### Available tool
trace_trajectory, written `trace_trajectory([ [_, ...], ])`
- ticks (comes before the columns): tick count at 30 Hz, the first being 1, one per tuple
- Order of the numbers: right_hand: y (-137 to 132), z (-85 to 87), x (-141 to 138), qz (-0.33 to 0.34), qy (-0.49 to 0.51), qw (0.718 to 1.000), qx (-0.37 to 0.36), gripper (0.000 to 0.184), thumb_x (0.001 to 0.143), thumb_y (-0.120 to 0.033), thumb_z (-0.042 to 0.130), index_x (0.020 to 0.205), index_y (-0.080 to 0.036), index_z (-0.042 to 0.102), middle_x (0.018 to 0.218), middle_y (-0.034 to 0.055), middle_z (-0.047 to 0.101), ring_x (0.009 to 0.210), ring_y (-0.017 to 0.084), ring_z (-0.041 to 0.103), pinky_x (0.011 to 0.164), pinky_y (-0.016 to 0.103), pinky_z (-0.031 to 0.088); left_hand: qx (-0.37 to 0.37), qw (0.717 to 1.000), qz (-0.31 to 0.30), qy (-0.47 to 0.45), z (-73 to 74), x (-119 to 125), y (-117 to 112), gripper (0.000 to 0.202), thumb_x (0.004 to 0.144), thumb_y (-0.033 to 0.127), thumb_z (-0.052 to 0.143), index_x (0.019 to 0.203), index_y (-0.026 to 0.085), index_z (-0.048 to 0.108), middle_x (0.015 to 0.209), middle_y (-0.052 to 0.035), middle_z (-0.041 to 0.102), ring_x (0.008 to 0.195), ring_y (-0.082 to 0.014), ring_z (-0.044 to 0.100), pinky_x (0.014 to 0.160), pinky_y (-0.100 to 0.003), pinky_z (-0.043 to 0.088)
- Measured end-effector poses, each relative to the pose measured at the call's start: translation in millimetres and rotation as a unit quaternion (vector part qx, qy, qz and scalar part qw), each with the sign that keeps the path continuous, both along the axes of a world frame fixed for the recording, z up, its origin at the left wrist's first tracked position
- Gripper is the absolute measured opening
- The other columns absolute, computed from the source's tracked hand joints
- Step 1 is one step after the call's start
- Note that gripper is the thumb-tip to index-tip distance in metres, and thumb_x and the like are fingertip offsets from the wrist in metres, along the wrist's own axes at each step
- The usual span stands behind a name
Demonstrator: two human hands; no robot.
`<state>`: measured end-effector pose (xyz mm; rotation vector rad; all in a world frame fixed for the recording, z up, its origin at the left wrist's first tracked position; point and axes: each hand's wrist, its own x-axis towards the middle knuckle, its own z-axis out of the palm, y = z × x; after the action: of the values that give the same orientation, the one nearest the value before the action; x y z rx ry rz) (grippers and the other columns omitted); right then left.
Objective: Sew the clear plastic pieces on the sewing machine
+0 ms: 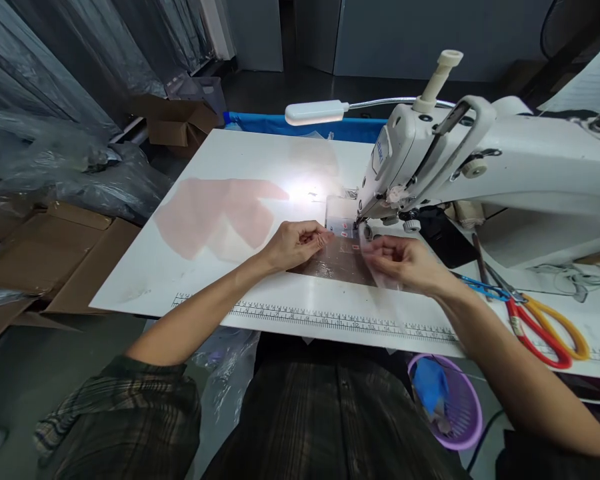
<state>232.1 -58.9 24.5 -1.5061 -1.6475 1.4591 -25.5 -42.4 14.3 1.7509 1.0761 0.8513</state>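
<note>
While the left hand (297,245), fingertips gathered together, touches the sheet (333,263) beside the machine (430,160), the right hand (405,261) pinches clear film (380,275), perhaps keeping it smooth.

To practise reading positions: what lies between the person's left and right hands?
In the head view, a transparent sheet with small red marks lies between the left hand and right hand.

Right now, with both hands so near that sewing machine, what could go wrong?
The right hand is close beside the sewing head, so it might get hurt if the machine ran. The clear film it pinches looks thin and could crease or slip. The right forearm is near the scissors and might knock them.
</note>
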Motion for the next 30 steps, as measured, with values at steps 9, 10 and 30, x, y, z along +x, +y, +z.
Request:
trace_trajectory([
  [9, 9, -8.6, -45, 0.068, 0.088, 0.991, 0.070, 0.039, 0.093, -0.048, 0.062, 0.115, -0.016, 0.069, 0.101, 0.0099, 0.074, 0.086, 0.018, 0.070, 0.079, 0.036, 0.061, -0.173, 0.984, -0.046, 0.006, 9.5, -19, 3, 0.075, 0.075, 0.050, 0.083, 0.134, 0.013, 0.056, 0.080, -0.0042, 0.073, 0.058, -0.0141, 0.069, 0.053, -0.023, 0.050],
  [10, 5, -11.1, -36, 0.083, 0.035, 0.986, 0.137, 0.038, 0.096, -0.045, 0.057, 0.119, -0.017, 0.069, 0.105, 0.0112, 0.073, 0.090, 0.020, 0.070, 0.082, 0.038, 0.060, -0.173, 0.984, -0.040, 0.020, 9.1, -18, 2, 0.078, 0.074, 0.042, 0.085, 0.139, 0.014, 0.053, 0.078, -0.0038, 0.073, 0.058, -0.0146, 0.069, 0.053, -0.024, 0.050],
  [30, 22, -41.1, 23, 0.139, -0.087, 0.904, 0.396, 0.036, 0.099, -0.030, 0.049, 0.124, -0.023, 0.073, 0.105, 0.0112, 0.069, 0.097, 0.023, 0.064, 0.089, 0.040, 0.055, -0.175, 0.980, 0.080, 0.050, 2.3, -14, 10, 0.070, 0.081, 0.023, 0.081, 0.141, 0.015, 0.045, 0.076, 0.0016, 0.068, 0.053, -0.0095, 0.062, 0.054, -0.025, 0.050],
])
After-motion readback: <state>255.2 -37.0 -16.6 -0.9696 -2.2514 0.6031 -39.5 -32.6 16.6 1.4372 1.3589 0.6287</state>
